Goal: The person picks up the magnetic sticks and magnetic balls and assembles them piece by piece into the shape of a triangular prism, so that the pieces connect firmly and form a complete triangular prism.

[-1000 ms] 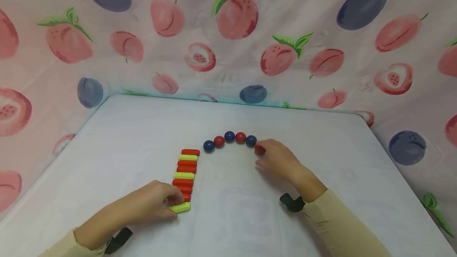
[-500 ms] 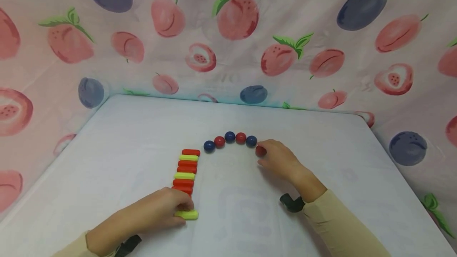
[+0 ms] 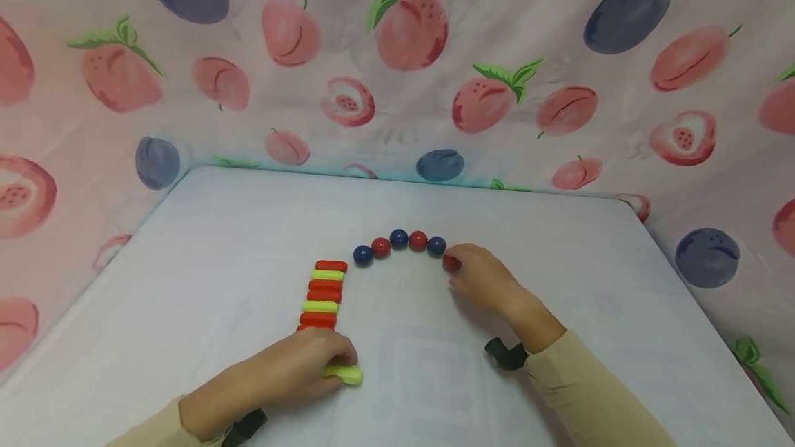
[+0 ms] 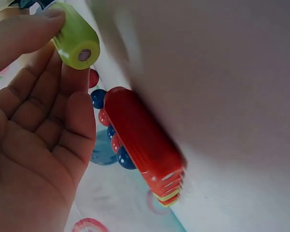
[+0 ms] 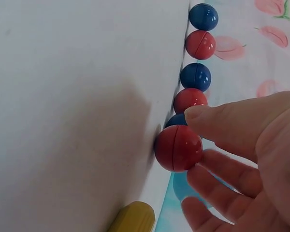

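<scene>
My left hand (image 3: 298, 368) pinches a yellow-green stick (image 3: 350, 375) between thumb and fingers, in front of the near end of a column of red and yellow-green sticks (image 3: 320, 307). The left wrist view shows the held stick (image 4: 77, 38) end-on, apart from the nearest red stick (image 4: 142, 135). At the right end of a curved row of balls, the thumb and fingers of my right hand (image 3: 484, 281) hold a red ball (image 5: 178, 148). Blue and red balls alternate along that row, with a blue ball (image 3: 437, 246) beside the held one. My left hand hides the column's near end.
The white tabletop (image 3: 559, 247) lies under everything, backed by a fruit-print cloth (image 3: 397, 102). A dark wrist-camera mount (image 3: 506, 354) sits at the right wrist, and another mount (image 3: 245, 426) at the left wrist.
My left hand has drawn the yellow-green stick away from the column's near end, to the right and slightly nearer. My right hand stays at the red ball, almost still.
</scene>
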Available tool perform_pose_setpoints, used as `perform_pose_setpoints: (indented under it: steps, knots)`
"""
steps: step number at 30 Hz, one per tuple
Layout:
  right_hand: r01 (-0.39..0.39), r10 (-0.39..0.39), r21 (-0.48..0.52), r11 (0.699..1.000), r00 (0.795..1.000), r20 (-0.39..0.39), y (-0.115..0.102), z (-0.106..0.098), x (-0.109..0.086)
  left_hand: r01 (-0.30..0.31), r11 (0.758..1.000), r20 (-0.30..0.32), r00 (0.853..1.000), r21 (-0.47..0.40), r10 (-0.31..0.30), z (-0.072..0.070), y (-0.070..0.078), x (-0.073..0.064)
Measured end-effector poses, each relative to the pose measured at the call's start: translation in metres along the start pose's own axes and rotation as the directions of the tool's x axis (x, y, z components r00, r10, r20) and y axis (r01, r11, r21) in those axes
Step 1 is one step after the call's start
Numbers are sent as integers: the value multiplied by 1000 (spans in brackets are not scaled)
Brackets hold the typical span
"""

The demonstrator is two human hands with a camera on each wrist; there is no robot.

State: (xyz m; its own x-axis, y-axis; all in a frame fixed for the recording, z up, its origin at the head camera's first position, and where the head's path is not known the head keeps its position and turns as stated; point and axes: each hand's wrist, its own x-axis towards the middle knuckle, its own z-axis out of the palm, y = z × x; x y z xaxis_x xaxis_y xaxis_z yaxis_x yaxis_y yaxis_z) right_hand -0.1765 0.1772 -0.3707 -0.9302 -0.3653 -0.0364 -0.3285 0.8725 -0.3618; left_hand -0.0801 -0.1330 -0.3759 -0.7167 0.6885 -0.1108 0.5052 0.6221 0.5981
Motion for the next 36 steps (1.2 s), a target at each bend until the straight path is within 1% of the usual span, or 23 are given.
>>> perform_pose_setpoints:
  steps: [4, 6, 10, 15, 18, 22, 25, 29, 32, 36]
  knots:
    - [-1, 1, 5, 1000, 1000, -21, 0, 0, 0, 7, 1000, -18, 1000, -3, -7, -4, 3, 5]
    - [-14, 14, 6, 1000, 1000, -19, 0, 0, 1, 22, 1000, -26, 999, -4, -22, -7, 6, 9]
    - [-18, 18, 0, 1000, 1000, -19, -1, 0, 1, 45, 999, -64, 997, 12, -44, -12, 12, 16]
    - [-57, 57, 5, 998, 998, -26, -1, 1, 1, 70, 997, -112, 991, 15, -68, -18, 17, 24]
    - [-77, 77, -30, 997, 997, -20, -1, 1, 1, 69, 997, -145, 987, 24, -65, -20, 16, 29]
    - [-66, 66, -66, 996, 998, -11, 0, 3, 0, 72, 997, -180, 982, 39, -64, -22, 15, 36]
    - [-48, 47, -58, 997, 999, -14, 0, 4, -1, 96, 995, -179, 980, 33, -88, -25, 16, 41]
    - [-43, 42, -39, 998, 999, -9, 1, 6, -2, 134, 991, -165, 978, 30, -127, -29, 18, 46]
    - [-62, 62, -17, 998, 998, -4, 1, 7, -3, 135, 990, -168, 978, 42, -127, -31, 20, 51]
    - [-82, 81, 39, 996, 997, 12, -3, 9, -5, 129, 990, -173, 978, 56, -117, -34, 19, 60]
